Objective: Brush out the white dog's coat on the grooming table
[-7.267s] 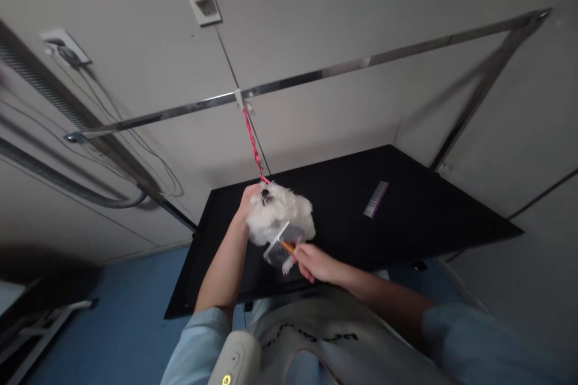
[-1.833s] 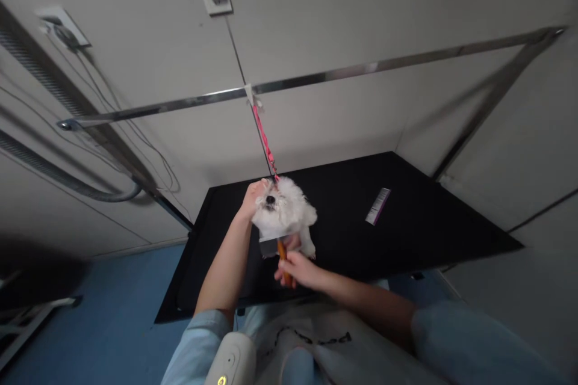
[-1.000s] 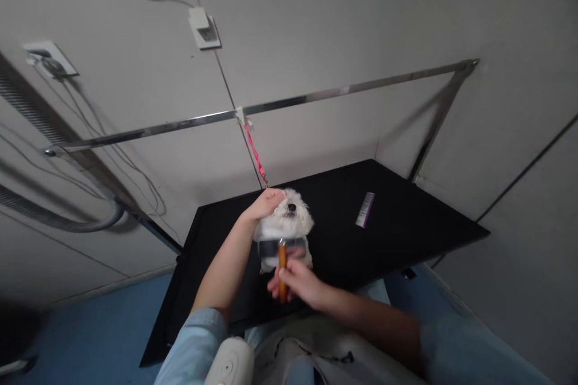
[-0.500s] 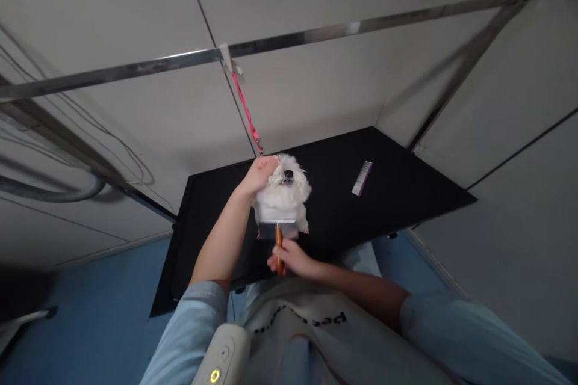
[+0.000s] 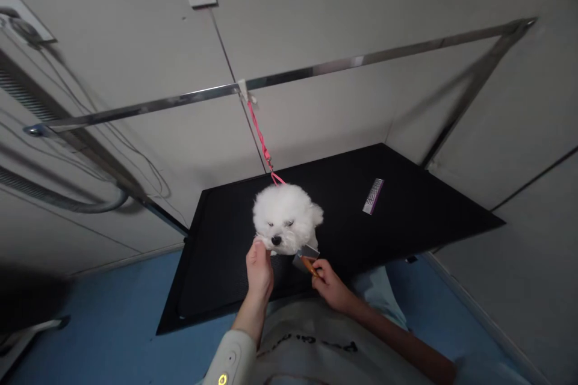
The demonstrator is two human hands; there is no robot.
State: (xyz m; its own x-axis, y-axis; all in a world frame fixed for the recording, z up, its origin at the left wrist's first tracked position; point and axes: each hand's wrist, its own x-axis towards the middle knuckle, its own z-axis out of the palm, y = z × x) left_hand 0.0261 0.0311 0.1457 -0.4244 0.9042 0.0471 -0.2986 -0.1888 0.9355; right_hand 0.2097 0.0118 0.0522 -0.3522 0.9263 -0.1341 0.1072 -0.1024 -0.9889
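A fluffy white dog (image 5: 284, 213) faces me on the black grooming table (image 5: 217, 277). My left hand (image 5: 259, 267) is closed on fur at the side of its muzzle, at the left of the view. In my right hand (image 5: 332, 286) is a slicker brush (image 5: 309, 264), gripped by its orange-brown wooden handle. The brush's flat head is against or very near the fur below the dog's cheek; contact is hard to make out. A pink leash (image 5: 259, 132) runs from behind the dog's head up to a metal bar.
The metal bar (image 5: 307, 72) spans above the table. A comb-like strip with purple edging (image 5: 373, 196) lies on the tabletop at right. A grey hose (image 5: 67, 200) and cables hang along the wall at left. A pale device with a lit yellow mark (image 5: 230, 358) is near my left forearm.
My left hand has moved from the top side of the dog's head down to its muzzle. The brush has shifted right and tilted. The dog's head is lower, and the view has tipped upward.
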